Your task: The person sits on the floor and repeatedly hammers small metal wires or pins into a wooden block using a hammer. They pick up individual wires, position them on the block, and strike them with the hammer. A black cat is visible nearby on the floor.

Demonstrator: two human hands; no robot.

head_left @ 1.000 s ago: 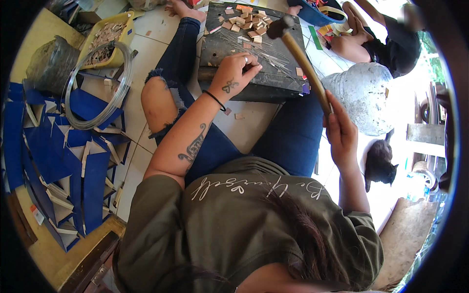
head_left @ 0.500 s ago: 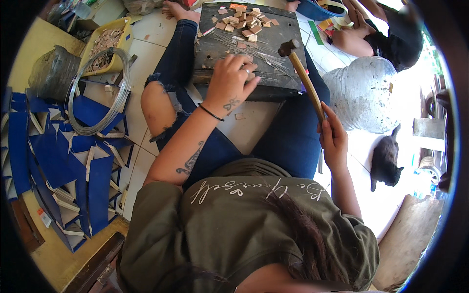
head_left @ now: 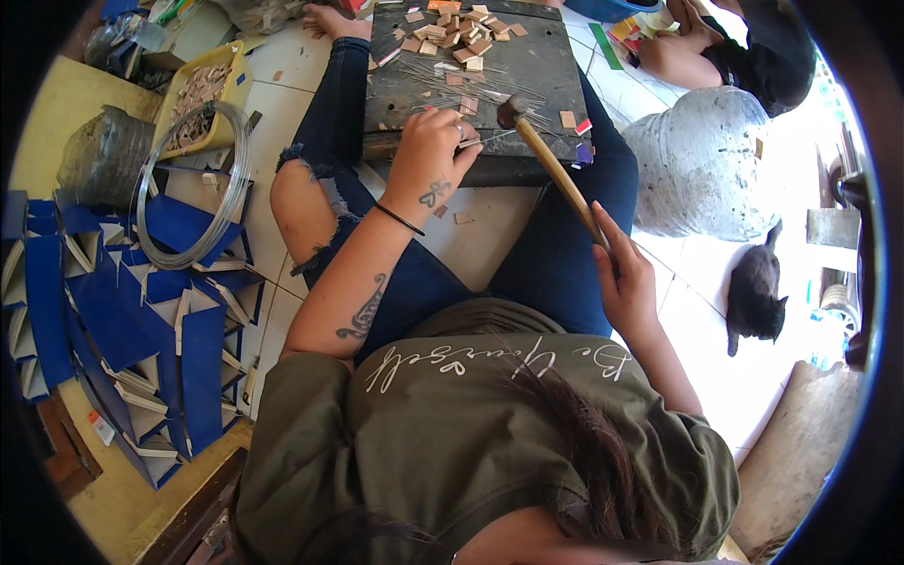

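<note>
My right hand (head_left: pixel 623 273) is closed around the wooden handle of a hammer (head_left: pixel 556 169). The hammer's head is over the front part of a dark wooden work board (head_left: pixel 386 99) between my legs. My left hand (head_left: pixel 435 149) is at the board's front edge, its fingers pinched on a thin metal wire that sticks out toward the hammer head. My fingers partly hide what else they may hold. Beyond them lie several loose wires (head_left: pixel 424 71) and a pile of small wooden tiles (head_left: pixel 466 38).
Left of me are a coil of wire (head_left: pixel 141 207), blue-and-white folded pieces (head_left: pixel 104 311) and a yellow basket (head_left: pixel 240 80) of wooden bits. On the right are a big wrapped bundle (head_left: pixel 702 165), a black cat (head_left: pixel 753 287) and another person's leg (head_left: pixel 678 61).
The hammer has come down and left, closer to my left hand. A thin wire now shows at my left fingers. The whole view has shifted slightly.
</note>
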